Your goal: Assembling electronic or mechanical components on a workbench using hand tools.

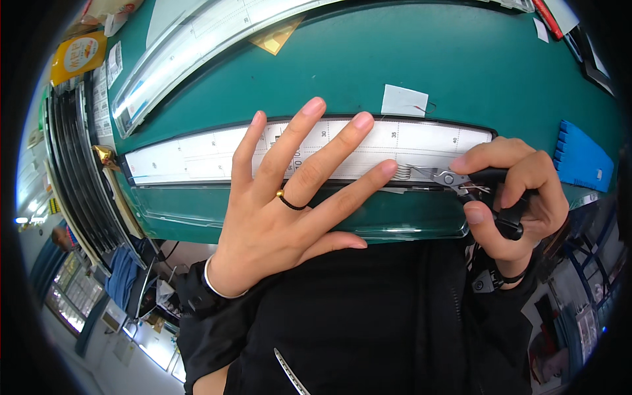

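Note:
My left hand (pixel 283 191) lies with its fingers spread over a long, narrow black-framed tray (pixel 484 131). A white sheet (pixel 368 141) with printed scale marks lines the tray. In my right hand (pixel 526 191), at the tray's right end, is a pair of small pliers (pixel 451 179) with metal jaws and black handles. The jaws point left, at several thin curved dark strands (pixel 403 172) on the sheet. My left index fingertip is beside these strands. Whether the jaws grip a strand is too small to tell. A clear plastic cover (pixel 421 220) extends along the tray's near side.
A second long clear case (pixel 164 76) lies across the back left of the green table (pixel 408 52). A small white card (pixel 404 100) sits behind the tray. A blue toothed plastic piece (pixel 580 157) is at the right. Stacked black trays (pixel 76 164) stand on the left.

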The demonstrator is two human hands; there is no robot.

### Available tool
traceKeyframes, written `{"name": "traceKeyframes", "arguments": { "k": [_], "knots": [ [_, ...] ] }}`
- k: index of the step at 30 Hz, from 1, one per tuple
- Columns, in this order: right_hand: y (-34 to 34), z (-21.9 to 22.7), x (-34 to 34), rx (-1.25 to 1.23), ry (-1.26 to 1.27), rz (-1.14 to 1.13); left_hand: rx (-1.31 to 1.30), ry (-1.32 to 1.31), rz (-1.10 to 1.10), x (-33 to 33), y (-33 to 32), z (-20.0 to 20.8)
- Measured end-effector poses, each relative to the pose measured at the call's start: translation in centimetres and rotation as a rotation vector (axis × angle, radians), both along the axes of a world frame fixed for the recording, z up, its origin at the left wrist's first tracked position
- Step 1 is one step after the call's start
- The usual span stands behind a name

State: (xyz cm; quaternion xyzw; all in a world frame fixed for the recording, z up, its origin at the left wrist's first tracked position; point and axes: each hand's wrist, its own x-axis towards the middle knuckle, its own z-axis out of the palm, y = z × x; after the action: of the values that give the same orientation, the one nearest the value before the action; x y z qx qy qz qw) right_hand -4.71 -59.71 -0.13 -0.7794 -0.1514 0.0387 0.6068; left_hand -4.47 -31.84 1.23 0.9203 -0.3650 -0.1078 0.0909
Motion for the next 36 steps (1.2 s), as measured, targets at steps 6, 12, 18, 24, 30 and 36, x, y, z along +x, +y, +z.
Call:
{"name": "traceKeyframes", "arguments": {
  "k": [6,12,18,24,30,36],
  "knots": [
    [-0.2,-0.5,-0.2,-0.019,-0.083,0.017,0.005,0.016,0.002,0.0,-0.1,-0.1],
    [0.0,-0.3,-0.2,-0.026,-0.093,0.021,0.006,0.012,0.019,-0.1,-0.2,0.0],
    [0.2,-0.3,-0.1,-0.015,-0.065,0.027,-0.091,-0.051,0.002,0.0,-0.1,-0.4],
    [0.7,0.2,-0.2,-0.018,-0.01,-0.024,-0.165,-0.08,0.027,-0.3,0.2,-0.7],
    [0.4,-0.1,-0.2,-0.025,-0.028,-0.011,-0.155,-0.078,0.032,-0.3,0.1,-0.8],
    [0.3,0.1,-0.1,-0.037,-0.022,-0.011,-0.182,-0.005,0.047,0.0,-0.1,0.1]
  ]
}}
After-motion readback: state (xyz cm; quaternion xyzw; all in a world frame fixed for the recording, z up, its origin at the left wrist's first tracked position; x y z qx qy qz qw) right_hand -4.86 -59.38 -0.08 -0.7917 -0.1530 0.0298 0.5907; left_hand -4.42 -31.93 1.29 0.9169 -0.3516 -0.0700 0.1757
